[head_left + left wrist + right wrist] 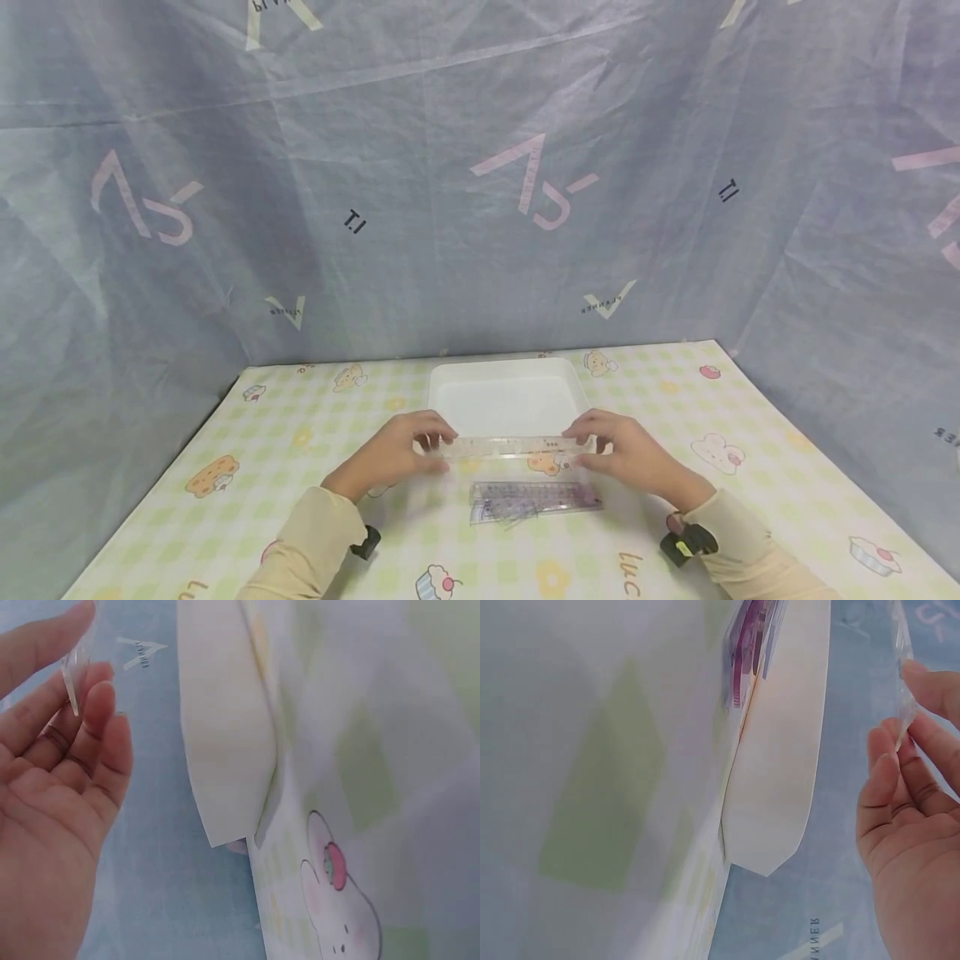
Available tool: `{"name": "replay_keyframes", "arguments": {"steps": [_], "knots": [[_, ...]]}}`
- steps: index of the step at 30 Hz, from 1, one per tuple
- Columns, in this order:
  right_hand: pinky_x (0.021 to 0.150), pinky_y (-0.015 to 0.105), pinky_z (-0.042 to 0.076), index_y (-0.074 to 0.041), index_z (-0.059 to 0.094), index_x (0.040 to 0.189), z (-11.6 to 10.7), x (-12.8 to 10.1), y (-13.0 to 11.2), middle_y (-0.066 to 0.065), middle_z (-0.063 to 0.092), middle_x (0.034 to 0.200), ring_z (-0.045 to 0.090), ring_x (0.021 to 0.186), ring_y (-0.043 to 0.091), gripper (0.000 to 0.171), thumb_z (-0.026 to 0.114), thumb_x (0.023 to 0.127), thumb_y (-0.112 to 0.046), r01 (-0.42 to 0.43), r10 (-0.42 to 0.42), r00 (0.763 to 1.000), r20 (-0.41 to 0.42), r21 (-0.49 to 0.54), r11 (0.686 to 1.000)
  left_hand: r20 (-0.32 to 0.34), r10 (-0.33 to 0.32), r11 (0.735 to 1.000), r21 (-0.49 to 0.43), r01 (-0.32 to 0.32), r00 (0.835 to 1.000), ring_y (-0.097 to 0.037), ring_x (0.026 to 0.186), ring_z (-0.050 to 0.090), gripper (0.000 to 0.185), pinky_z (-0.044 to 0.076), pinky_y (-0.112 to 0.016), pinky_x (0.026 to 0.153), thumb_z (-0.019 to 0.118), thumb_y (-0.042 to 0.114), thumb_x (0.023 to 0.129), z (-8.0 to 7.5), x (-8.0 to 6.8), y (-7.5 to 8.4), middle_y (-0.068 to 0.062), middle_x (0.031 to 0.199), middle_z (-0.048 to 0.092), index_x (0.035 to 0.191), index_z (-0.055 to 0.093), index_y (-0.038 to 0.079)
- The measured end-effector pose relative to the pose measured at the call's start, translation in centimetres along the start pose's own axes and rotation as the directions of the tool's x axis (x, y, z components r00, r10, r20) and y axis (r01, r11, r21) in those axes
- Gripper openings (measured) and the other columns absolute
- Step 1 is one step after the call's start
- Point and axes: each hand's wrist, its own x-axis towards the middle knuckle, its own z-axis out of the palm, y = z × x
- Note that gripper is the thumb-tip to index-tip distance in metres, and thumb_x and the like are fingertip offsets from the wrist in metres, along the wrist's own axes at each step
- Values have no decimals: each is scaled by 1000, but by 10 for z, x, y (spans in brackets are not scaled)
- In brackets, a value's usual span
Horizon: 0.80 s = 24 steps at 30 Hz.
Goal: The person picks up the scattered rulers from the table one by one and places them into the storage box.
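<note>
A clear plastic ruler (513, 447) is held level just above the table, in front of a white tray (507, 392). My left hand (420, 447) pinches its left end and my right hand (600, 446) pinches its right end. In the left wrist view the ruler's end (75, 671) sits between thumb and fingertips (101, 694). The right wrist view shows the other end (904, 667) pinched by fingertips (922, 682). A purple-tinted clear packet of rulers (534, 502) lies on the table just below the hands.
The table (247, 475) wears a checked cloth with cartoon prints. A grey-blue sheet (480, 167) forms the backdrop on all sides. The white tray (225, 742) shows edge-on in both wrist views (780, 772). Black wrist camera mounts (686, 542) sit on both sleeves.
</note>
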Motion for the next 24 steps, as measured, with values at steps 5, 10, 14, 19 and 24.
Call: {"name": "replay_keyframes", "arguments": {"steps": [5, 10, 14, 19, 24], "knots": [[68, 26, 53, -16, 73, 112, -1, 1, 2, -8, 66, 103, 61, 85, 14, 27, 78, 86, -14, 12, -12, 1000, -9, -10, 1000, -58, -27, 1000, -15, 26, 998, -15, 84, 59, 24, 53, -30, 77, 81, 15, 84, -2, 3, 0, 5, 99, 66, 106, 73, 15], [68, 26, 54, -12, 73, 112, -3, 5, 5, -3, 67, 108, 63, 87, 15, 26, 78, 86, -14, 39, -39, 999, -24, -32, 999, -133, -26, 1000, -2, 26, 991, -11, 85, 59, 21, 53, -28, 75, 79, 22, 85, -2, 7, -5, 7, 101, 67, 105, 73, 18], [69, 28, 55, -10, 74, 111, -5, 13, 8, -1, 68, 109, 64, 92, 15, 26, 78, 85, -11, 56, -59, 997, -48, -53, 997, -169, 2, 999, 49, 7, 986, -10, 86, 59, 21, 52, -27, 75, 78, 26, 87, -3, 13, -10, 10, 105, 68, 106, 73, 19], [71, 28, 54, -10, 74, 113, -5, 29, 17, 0, 68, 110, 64, 91, 16, 25, 75, 89, -15, 39, -39, 999, 2, -93, 995, -179, -41, 993, 101, 60, 983, -14, 91, 60, 23, 51, -28, 75, 77, 24, 87, -5, 21, -16, 7, 108, 68, 108, 74, 14], [77, 35, 55, -10, 74, 114, -3, 44, 27, 0, 67, 112, 64, 97, 19, 24, 75, 90, -14, -8, 17, 998, 68, -137, 991, -161, -120, 982, 127, 142, 980, -17, 95, 61, 24, 50, -34, 80, 77, 20, 87, -2, 34, -27, 5, 108, 69, 109, 74, 10]]}}
